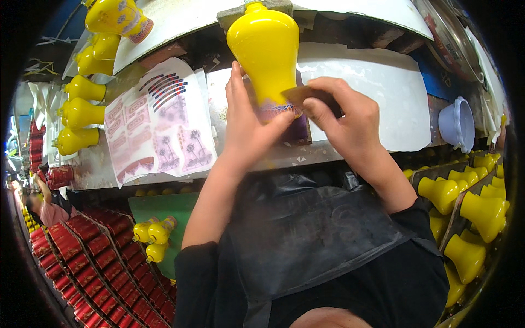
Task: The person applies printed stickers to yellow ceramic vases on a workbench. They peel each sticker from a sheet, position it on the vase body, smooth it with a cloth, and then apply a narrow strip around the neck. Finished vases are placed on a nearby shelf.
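A glossy yellow vase lies on its side on the workbench, its neck pointing away from me and its base toward me. Around the base end runs a purple patterned decal band. My left hand steadies the vase, fingers along its left side and thumb pressed near the band. Between the thumb and fingers of my right hand is a thin brown flat scraper, its edge against the vase just above the band.
Printed decal sheets lie left on the bench, white paper right. Several yellow vases line the left side. A pale blue basin stands at right. Racks hold yellow vases and red cylinders. Another person is far left.
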Tool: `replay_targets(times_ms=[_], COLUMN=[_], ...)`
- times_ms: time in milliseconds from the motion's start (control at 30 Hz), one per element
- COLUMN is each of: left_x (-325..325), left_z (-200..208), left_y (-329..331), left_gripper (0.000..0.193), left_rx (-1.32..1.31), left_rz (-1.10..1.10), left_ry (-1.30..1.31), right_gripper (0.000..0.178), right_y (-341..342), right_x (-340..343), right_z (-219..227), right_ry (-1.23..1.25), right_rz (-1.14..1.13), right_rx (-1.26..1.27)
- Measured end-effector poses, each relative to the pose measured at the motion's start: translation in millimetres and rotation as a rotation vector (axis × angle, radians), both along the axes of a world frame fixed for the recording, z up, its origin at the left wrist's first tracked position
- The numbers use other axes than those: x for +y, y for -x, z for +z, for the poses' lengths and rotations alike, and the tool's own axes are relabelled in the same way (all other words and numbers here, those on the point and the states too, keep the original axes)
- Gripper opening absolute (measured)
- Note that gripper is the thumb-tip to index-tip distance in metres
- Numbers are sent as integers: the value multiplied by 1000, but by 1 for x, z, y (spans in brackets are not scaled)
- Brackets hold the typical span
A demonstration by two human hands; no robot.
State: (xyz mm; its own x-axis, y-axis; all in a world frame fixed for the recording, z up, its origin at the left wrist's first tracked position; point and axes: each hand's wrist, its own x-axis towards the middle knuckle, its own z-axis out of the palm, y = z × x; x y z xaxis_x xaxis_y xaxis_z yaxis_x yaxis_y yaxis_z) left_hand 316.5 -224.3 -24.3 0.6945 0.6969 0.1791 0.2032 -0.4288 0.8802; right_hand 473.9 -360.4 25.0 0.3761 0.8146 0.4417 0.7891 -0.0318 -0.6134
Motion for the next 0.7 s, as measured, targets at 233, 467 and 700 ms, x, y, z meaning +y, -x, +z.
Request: replay_targets(times_ms=[233, 467, 700], left_x=[4, 1, 12], left_z=[0, 6, 3], left_y=[-17, -10, -7], left_gripper=[97, 91, 93], left_rx=[28, 21, -117], left_rz=[47, -7, -175], left_ry=[-4, 76, 353], right_gripper=[27, 27, 26], right_y=[-17, -13, -17], right_x=[19, 5, 11], right_z=[-26, -23, -8], right_ry=[-55, -112, -70], right_rz=[-68, 6, 16], right_rx=[13, 266, 76])
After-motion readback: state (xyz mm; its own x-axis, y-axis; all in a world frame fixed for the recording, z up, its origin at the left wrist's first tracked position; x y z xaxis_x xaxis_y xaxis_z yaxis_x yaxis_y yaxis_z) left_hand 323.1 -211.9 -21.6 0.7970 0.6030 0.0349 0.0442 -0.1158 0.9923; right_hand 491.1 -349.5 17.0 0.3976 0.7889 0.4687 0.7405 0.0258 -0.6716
